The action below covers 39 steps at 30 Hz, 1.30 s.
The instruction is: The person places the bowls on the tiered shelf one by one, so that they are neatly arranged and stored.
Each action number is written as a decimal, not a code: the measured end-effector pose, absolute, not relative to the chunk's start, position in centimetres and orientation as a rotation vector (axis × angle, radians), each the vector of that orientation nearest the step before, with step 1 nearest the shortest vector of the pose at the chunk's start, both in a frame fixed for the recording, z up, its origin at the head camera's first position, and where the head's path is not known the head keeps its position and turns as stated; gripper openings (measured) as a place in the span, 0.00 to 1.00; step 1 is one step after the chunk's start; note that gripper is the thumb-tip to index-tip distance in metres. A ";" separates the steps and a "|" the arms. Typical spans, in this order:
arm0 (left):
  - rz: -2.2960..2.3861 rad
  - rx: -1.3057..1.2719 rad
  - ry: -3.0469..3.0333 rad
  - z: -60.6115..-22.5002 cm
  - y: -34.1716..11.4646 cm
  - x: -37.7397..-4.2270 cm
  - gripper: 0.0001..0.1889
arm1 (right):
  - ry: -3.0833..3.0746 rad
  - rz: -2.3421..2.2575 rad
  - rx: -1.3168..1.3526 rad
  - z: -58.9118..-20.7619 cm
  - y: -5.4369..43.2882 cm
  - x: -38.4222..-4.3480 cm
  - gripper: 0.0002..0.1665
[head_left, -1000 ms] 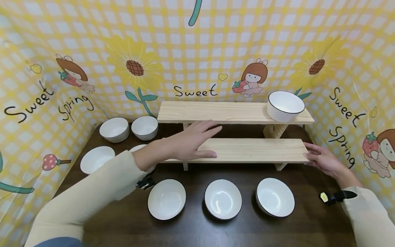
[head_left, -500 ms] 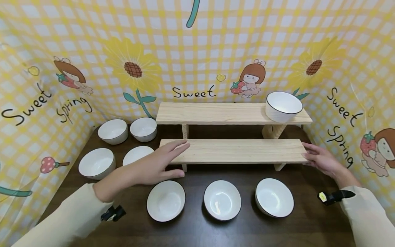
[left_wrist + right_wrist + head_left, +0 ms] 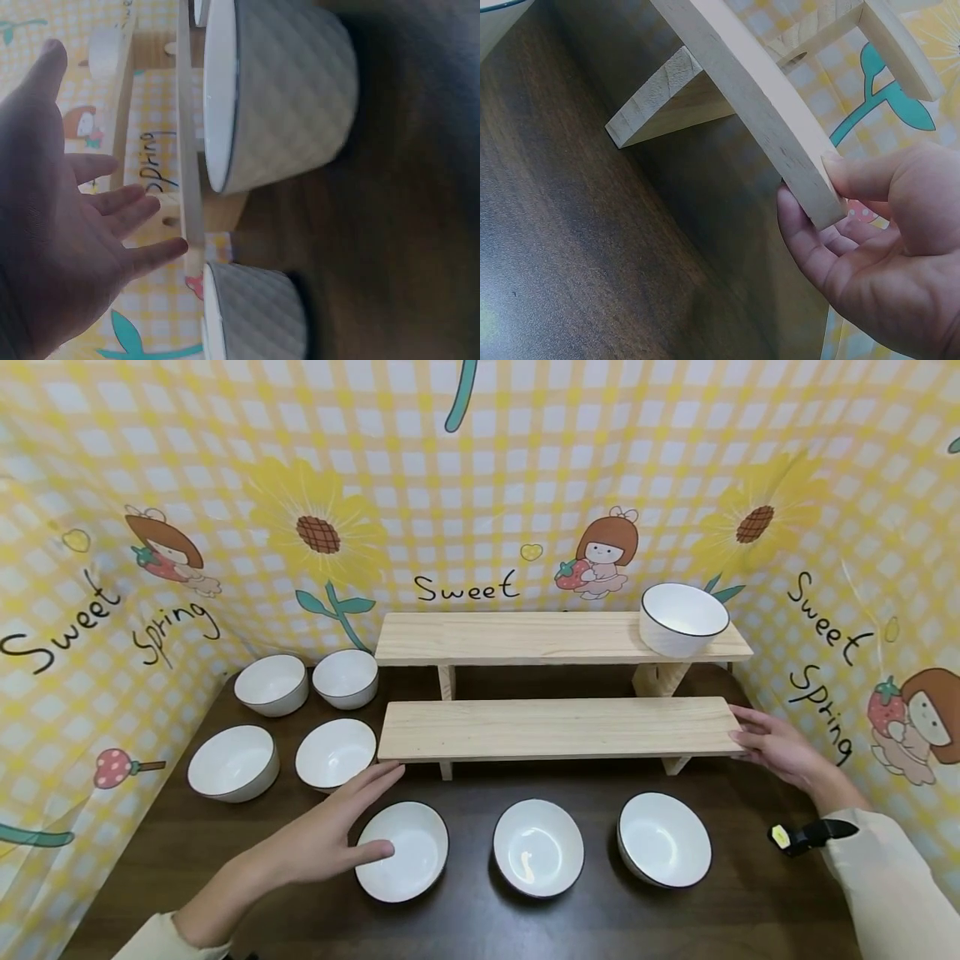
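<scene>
Bowl (image 3: 412,862), leftmost of the front row, upright on the dark table (image 3: 600,927), and right there at three o'clock from the left hand (image 3: 318,843), reading twelve as straight away from the person. Round, so no long axis to line up with. Close, very close from above: thumb across the rim's nine o'clock side, forefinger angled out between one and two, past the far rim. Touching? Cannot tell for certain in the head view; apart, by the look of the left wrist view. Fingers straight and spread, thumb set wide of the rest, palm bare, nothing in hold. Easily nearer to the bowl than the right hand (image 3: 783,750), well off between two and three o'clock.

And over there, a grip: pinching the three o'clock end of the lower board (image 3: 555,729), thumb on top, fingertips curled underneath. Long axis of that board from nine to three, with the nine o'clock end just beyond the left fingertips, toward twelve.

Outward now: front middle bowl (image 3: 538,848) at three from the first, front right bowl (image 3: 665,840) further along the same line. At eleven, a second-row bowl (image 3: 335,753); around it, three further bowls (image 3: 233,762), spread from ten to past eleven. Behind the lower board, the upper board (image 3: 510,639), carrying a single high bowl (image 3: 682,622) near its three o'clock end.
</scene>
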<state>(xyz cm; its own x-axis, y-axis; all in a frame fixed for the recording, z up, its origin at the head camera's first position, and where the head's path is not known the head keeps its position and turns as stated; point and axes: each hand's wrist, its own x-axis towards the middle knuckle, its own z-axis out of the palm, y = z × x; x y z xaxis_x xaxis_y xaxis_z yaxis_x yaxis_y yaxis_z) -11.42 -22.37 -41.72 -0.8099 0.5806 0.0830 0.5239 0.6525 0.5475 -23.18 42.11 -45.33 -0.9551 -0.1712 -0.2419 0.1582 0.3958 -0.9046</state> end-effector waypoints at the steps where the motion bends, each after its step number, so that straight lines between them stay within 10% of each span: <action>1: 0.879 0.921 2.773 -42.0 -22.6 -11.2 0.47 | 2.364 -1.574 -0.014 -45.3 42.1 -23.2 0.40; 17: 1.052 0.824 2.720 -46.8 -24.1 -9.1 0.71 | 2.361 -1.560 -0.033 -45.1 42.0 -23.2 0.39; 39: 1.053 0.846 2.727 -48.6 -22.6 -9.6 0.76 | 2.358 -1.575 -0.012 -45.1 42.1 -23.2 0.39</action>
<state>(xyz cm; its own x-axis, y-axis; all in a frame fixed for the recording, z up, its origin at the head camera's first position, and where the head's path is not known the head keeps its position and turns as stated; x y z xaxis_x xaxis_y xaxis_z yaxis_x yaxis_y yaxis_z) -9.64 -22.58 -48.57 -0.8408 0.5312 0.1041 0.4633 0.6068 0.6458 -23.16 42.06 -45.09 -0.9536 -0.1738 -0.2458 0.1605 0.3972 -0.9036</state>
